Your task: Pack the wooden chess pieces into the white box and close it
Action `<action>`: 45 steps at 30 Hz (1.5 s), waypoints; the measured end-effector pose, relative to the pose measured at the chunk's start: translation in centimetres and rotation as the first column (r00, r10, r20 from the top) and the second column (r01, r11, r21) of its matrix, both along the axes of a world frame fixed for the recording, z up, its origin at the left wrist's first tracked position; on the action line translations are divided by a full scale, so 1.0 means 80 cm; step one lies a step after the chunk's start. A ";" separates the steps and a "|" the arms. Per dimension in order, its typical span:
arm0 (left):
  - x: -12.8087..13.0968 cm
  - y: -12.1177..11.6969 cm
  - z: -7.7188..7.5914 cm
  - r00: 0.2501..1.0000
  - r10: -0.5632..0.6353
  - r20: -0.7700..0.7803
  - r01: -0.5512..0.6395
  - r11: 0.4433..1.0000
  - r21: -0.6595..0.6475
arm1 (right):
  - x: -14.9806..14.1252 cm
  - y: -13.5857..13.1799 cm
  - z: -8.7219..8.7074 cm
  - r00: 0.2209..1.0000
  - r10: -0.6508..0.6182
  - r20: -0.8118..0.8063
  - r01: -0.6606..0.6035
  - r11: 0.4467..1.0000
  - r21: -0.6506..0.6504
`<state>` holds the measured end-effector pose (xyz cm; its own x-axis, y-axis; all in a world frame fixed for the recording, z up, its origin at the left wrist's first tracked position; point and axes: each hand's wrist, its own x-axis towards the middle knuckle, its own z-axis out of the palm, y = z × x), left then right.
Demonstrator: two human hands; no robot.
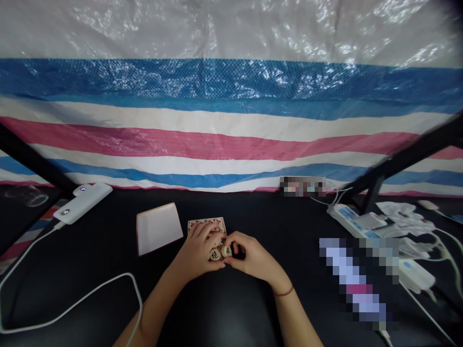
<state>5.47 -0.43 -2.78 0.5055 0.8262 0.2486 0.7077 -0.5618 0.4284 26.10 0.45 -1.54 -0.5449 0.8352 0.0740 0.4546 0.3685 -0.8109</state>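
Observation:
A small open box [224, 222] of round Chinese chess pieces sits on the black table; pieces with red characters show along its far side. My left hand [193, 246] lies over the box, fingers stretched across the pieces and thumb by the near edge, covering much of the contents. Beside that thumb is a chess piece with a black character [214, 254]. From the right, my right hand [249, 254] pinches another black-lettered chess piece [227, 251] between thumb and fingers at the box's near right corner.
Left of the box lies a pale box lid [159, 229]. A white power bank [83, 203] with a cable [72, 308] is at far left. On the right are a power strip [347, 214], chargers and cables, and blurred-out items. A striped plastic sheet [231, 140] hangs behind.

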 end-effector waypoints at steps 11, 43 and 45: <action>-0.005 0.005 -0.006 0.998 -0.037 0.043 0.037 0.999 0.007 | -0.001 -0.002 0.002 0.998 0.055 0.003 -0.055 0.999 0.002; -0.076 0.023 0.026 0.668 0.684 0.291 -0.739 0.656 0.155 | -0.008 0.005 -0.002 0.930 -0.329 -0.166 0.344 0.937 0.070; -0.075 0.018 0.031 0.689 0.554 0.467 -0.665 0.740 0.102 | -0.010 0.005 -0.005 0.927 -0.332 -0.175 0.349 0.935 0.071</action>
<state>-0.54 0.98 -0.33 -0.2726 0.7972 0.5386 0.7372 -0.1866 0.6494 25.32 0.85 -1.90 -0.2036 0.9523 0.2272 0.4364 0.2960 -0.8497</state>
